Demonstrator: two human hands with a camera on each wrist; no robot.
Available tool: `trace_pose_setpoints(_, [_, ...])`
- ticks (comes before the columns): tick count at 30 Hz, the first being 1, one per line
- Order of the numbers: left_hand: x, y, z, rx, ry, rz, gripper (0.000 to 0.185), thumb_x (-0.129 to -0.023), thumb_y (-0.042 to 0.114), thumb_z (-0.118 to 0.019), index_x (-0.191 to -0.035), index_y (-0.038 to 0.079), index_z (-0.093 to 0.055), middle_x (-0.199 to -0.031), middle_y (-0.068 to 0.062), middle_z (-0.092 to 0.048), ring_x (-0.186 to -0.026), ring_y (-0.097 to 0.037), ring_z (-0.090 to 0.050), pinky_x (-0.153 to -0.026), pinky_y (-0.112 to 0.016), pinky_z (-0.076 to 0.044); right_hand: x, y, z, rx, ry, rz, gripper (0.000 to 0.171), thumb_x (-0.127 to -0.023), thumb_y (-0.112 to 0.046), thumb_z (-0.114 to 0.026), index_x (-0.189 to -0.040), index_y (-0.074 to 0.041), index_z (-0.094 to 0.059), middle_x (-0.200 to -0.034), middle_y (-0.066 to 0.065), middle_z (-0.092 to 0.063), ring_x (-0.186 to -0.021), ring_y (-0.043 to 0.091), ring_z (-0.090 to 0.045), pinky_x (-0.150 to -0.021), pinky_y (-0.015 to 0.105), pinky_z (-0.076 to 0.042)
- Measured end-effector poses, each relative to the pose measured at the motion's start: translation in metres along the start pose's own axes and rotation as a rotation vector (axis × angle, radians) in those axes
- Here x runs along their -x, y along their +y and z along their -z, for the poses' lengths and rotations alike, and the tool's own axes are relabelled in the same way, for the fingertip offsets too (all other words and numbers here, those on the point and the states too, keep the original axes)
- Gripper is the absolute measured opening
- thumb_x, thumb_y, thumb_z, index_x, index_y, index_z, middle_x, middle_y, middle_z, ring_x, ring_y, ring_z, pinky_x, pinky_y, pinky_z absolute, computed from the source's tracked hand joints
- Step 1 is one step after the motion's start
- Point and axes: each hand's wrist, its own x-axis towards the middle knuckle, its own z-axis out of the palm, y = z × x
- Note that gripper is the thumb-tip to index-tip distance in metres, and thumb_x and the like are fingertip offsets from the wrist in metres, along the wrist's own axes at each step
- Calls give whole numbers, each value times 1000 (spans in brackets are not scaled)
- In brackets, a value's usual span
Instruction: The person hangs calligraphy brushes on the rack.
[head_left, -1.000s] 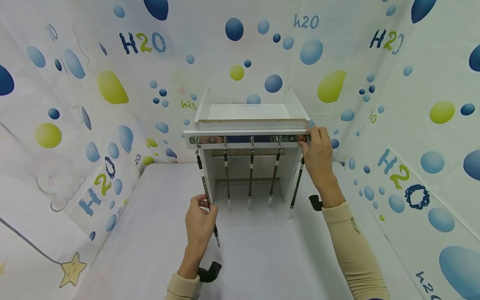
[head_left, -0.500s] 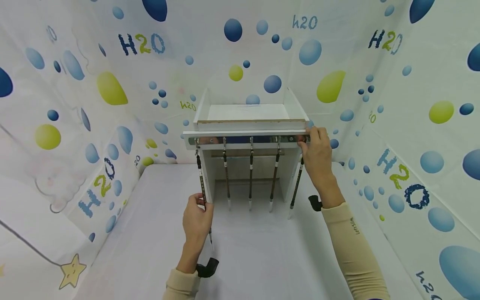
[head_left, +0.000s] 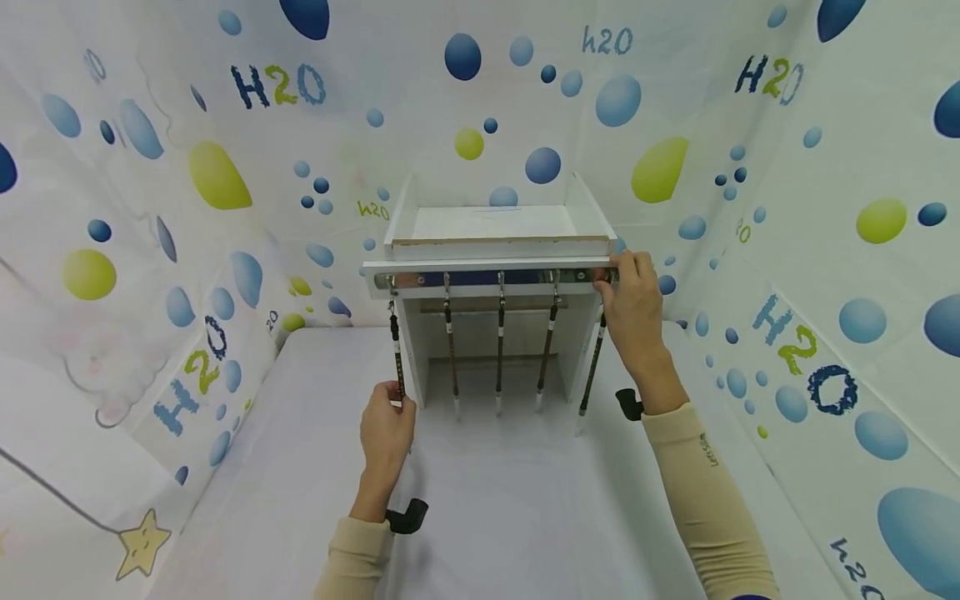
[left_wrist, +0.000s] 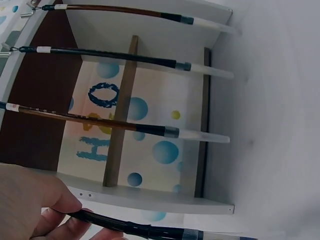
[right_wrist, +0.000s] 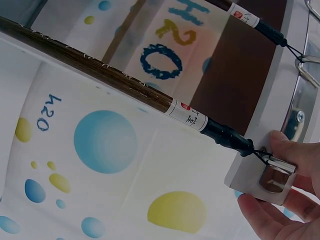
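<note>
A white shelf unit [head_left: 502, 250] has a metal hook rail [head_left: 480, 278] along its front board, and calligraphy brushes hang tip-down from it. My left hand [head_left: 386, 433] pinches the leftmost brush [head_left: 397, 346] between thumb and fingers; its loop is on the end hook. In the left wrist view a clear cap [left_wrist: 220, 235] covers that brush's tip. My right hand [head_left: 636, 308] grips the right end of the front board [right_wrist: 245, 172], thumb beside the last hook [right_wrist: 280, 164]. The rightmost brush [right_wrist: 110, 72] hangs from that hook, untouched along its handle.
Three more brushes hang between the hands, the middle one [head_left: 500, 350] in front of the unit's open lower bay. An open-topped tray [head_left: 495, 221] forms the unit's top. Patterned sheets [head_left: 465, 108] surround it at the back and sides; a white surface [head_left: 495, 500] lies below.
My left hand has moved slightly left and up with the leftmost brush, which now hangs closer to vertical. My right hand keeps its grip on the board's end.
</note>
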Motion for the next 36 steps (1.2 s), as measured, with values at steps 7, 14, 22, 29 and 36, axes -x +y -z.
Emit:
trace_pose_setpoints(7, [-11, -4, -5, 28, 27, -61, 26, -90, 7, -60, -113, -5, -63, -101, -21, -72, -79, -31, -71, -67, -46, -55, -2, -1, 2, 3, 13, 10, 42, -87, -5, -73, -123, 10, -57, -113, 27, -55, -105, 41, -60, -91, 48, -54])
trace_pose_setpoints(14, [-22, -9, -16, 58, 15, -73, 25, -92, 7, -60, -113, -5, -62, -103, -21, -72, -83, -32, -72, -67, -45, -56, -3, -1, 2, 7, 8, 4, 41, -88, -5, -73, -123, 10, -56, -114, 26, -54, -106, 40, -59, -91, 48, -54])
trace_pose_setpoints(22, [-30, -11, -22, 94, 12, -93, 25, -93, 6, -61, -113, -7, -61, -104, -23, -71, -85, -35, -71, -73, -48, -57, -2, -2, 3, 13, 2, -1, 42, -88, -6, -73, -123, 9, -57, -115, 25, -55, -107, 39, -59, -92, 48, -54])
trace_pose_setpoints(29, [-30, -13, -24, 92, -5, -66, 26, -93, 9, -60, -114, -5, -61, -105, -22, -71, -87, -34, -71, -74, -47, -56, -1, -2, 2, 27, -15, 2, 40, -89, -6, -72, -122, 8, -56, -114, 25, -54, -108, 37, -60, -94, 46, -54])
trace_pose_setpoints(36, [-26, -12, -26, 56, -15, -34, 30, -93, 14, -61, -118, -2, -62, -105, -19, -72, -87, -31, -70, -73, -47, -54, 1, -1, 1, 18, -1, 13, 41, -87, -4, -73, -122, 9, -57, -115, 25, -55, -108, 38, -60, -94, 46, -54])
